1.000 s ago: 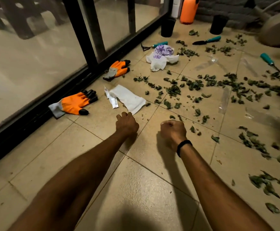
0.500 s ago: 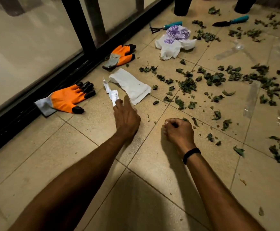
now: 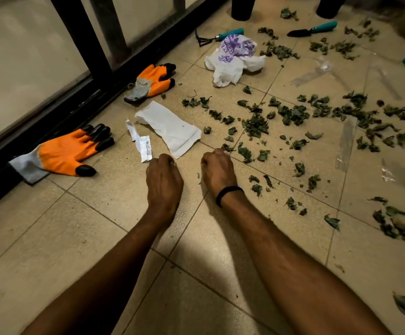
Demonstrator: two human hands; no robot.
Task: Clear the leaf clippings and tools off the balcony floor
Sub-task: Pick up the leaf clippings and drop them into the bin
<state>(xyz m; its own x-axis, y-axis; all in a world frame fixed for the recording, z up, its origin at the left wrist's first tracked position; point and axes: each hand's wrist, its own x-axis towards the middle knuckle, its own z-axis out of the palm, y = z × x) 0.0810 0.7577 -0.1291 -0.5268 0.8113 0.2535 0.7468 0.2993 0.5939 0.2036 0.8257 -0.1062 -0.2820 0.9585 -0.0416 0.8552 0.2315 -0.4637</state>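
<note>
Leaf clippings (image 3: 255,124) lay strewn on the floor (image 3: 100,238) beyond and right of the right hand (image 3: 218,170). Farther out, the trowel (image 3: 312,29) and rake (image 3: 218,36) lay lengthwise with heads left and handles right. The 2 hands were clenched, left hand (image 3: 164,180) included; I could not tell if either held anything.

A: What lay on the beige tiled floor (image 3: 100,238)?
B: Scattered dark green leaf clippings (image 3: 255,124), thickest at right.
A: And at left?
B: One orange-and-grey work glove (image 3: 61,153), a second orange glove (image 3: 152,79) beyond it, a flat white paper packet (image 3: 170,128) near both; farther off, a crumpled white-and-purple plastic bag (image 3: 232,56), a teal-handled hand rake (image 3: 218,37), a teal-handled black trowel (image 3: 312,29).
</note>
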